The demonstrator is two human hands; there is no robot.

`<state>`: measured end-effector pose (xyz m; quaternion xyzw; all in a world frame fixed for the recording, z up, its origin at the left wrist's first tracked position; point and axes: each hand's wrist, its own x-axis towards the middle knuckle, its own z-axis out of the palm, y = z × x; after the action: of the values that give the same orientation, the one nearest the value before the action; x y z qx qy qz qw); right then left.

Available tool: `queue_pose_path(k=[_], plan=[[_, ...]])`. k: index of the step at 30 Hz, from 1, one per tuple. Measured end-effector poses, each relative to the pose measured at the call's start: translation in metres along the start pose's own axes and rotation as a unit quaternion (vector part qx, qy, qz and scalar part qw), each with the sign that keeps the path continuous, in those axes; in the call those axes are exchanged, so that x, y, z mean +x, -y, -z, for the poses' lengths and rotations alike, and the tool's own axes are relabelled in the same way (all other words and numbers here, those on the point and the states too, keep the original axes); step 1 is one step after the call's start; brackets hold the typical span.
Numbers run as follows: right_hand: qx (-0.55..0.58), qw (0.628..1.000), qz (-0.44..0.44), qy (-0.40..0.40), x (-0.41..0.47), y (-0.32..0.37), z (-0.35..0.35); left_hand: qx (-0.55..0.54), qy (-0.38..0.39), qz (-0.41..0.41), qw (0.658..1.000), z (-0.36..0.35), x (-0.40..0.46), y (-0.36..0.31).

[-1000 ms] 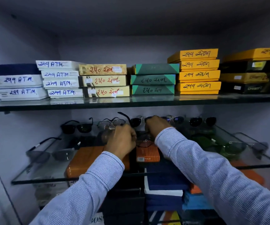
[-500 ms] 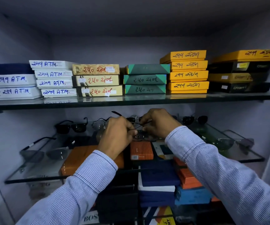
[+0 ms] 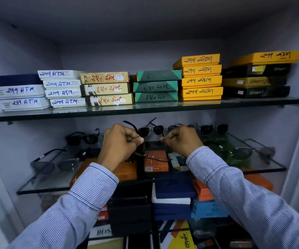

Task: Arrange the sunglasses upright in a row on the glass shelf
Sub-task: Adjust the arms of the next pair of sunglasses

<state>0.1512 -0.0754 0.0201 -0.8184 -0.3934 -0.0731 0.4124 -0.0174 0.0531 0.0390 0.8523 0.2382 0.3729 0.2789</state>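
My left hand (image 3: pixel 120 142) is closed around a thin-framed pair of sunglasses (image 3: pixel 155 158). Its brown lens hangs under my fist and one arm sticks out to the right. My right hand (image 3: pixel 181 141) is pinched at its fingertips beside it, seemingly on the pair's other thin arm. Both hands hover over the middle of the glass shelf (image 3: pixel 42 184). Upright along the back stand a black pair (image 3: pixel 83 138), a dark pair (image 3: pixel 150 130), a pair (image 3: pixel 181 125) half hidden by my right hand, and another dark pair (image 3: pixel 214 128).
A grey-lensed pair (image 3: pixel 55 164) lies at the shelf's left front and a green-lensed pair (image 3: pixel 240 153) at the right front. An upper glass shelf (image 3: pixel 145 109) carries stacked labelled boxes close above my hands. Orange and blue boxes (image 3: pixel 155 161) show through the glass from below.
My hands have drawn apart a little. The held pair now hangs lower under my left hand with one arm swung out to the right.
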Motion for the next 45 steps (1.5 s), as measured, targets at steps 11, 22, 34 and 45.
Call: queue_pose_path(k=[11,22,34,45], plan=[[-0.074,0.989,-0.121,0.051,0.028,-0.007,0.019,-0.060,0.072,0.162,0.982,-0.018,0.011,0.029],[-0.193,0.966,-0.141,0.093,0.046,-0.014,0.008,-0.010,0.105,0.195,0.975,-0.041,0.029,0.031],[-0.245,0.952,-0.143,0.119,0.046,-0.008,0.006,0.051,0.111,0.190,0.974,-0.048,0.039,0.029],[-0.250,0.962,-0.074,0.081,0.042,0.018,0.004,0.090,0.050,0.124,0.987,-0.024,0.044,0.045]])
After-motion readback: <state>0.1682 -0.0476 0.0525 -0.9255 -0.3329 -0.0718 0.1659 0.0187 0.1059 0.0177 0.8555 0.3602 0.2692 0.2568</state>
